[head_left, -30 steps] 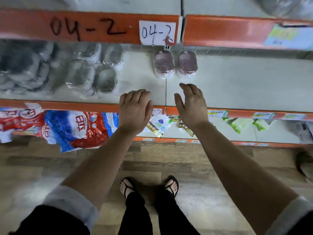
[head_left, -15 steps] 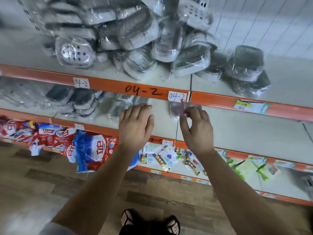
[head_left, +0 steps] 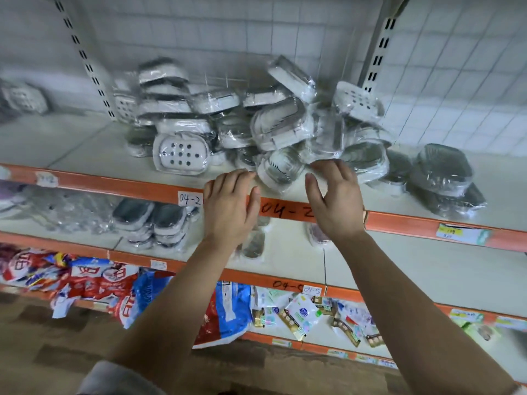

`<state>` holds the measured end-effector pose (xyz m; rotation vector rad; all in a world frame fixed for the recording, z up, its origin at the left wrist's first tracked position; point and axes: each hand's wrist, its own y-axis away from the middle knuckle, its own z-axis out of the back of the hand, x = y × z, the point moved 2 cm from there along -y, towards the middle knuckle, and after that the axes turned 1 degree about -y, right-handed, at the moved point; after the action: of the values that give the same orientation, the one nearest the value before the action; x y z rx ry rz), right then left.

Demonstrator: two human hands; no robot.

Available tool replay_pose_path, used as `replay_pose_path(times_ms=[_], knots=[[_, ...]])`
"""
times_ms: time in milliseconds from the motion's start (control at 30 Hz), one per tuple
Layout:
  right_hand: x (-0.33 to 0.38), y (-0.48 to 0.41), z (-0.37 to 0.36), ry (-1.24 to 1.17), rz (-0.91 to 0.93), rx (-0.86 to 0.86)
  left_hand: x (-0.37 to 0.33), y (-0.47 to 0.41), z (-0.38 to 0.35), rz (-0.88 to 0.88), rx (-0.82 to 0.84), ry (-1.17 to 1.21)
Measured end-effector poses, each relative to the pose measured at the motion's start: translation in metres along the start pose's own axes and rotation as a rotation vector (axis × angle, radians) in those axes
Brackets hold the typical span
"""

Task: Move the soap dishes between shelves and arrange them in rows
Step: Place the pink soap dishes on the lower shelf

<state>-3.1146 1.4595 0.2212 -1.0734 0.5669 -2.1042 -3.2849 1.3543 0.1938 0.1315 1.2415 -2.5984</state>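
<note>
The person works with both forearms uncovered, and the left hand and right hand are bare too. A pale grey fabric sleeve sits pushed up the left arm, its cuff a thick soft roll, blurred low in view.

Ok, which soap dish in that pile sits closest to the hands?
The wrapped soap dish at the front of the pile, tilted, right between the left hand and right hand. The holed white one lies further left.

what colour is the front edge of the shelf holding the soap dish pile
Orange shelf edge, head view.
</note>
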Motion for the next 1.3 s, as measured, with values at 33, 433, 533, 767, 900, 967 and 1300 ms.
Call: replay_pose_path(times_ms=[33, 433, 533, 767, 900, 967, 1300], knots=[[0.005, -0.007, -0.006, 0.011, -0.001, -0.007, 0.01, -0.005, 0.0, -0.012, -0.002, 0.014], [0.056, -0.051, -0.075, 0.094, -0.023, -0.096, 0.128, -0.039, -0.003, -0.035, 0.058, -0.007], [0.061, -0.054, -0.088, 0.094, -0.024, -0.08, 0.151, -0.049, -0.009, -0.029, 0.068, -0.017], [0.071, -0.058, -0.126, 0.055, -0.066, -0.029, 0.185, -0.056, -0.016, -0.035, 0.053, -0.021], [0.081, -0.061, -0.156, 0.051, -0.042, 0.009, 0.204, -0.055, -0.014, -0.083, 0.062, -0.09], [0.087, -0.064, -0.168, 0.047, 0.002, 0.009, 0.215, -0.054, -0.013, -0.095, 0.069, -0.102], [0.095, -0.086, -0.217, 0.028, -0.157, 0.352, 0.243, -0.056, -0.012, -0.054, 0.1, -0.088]])
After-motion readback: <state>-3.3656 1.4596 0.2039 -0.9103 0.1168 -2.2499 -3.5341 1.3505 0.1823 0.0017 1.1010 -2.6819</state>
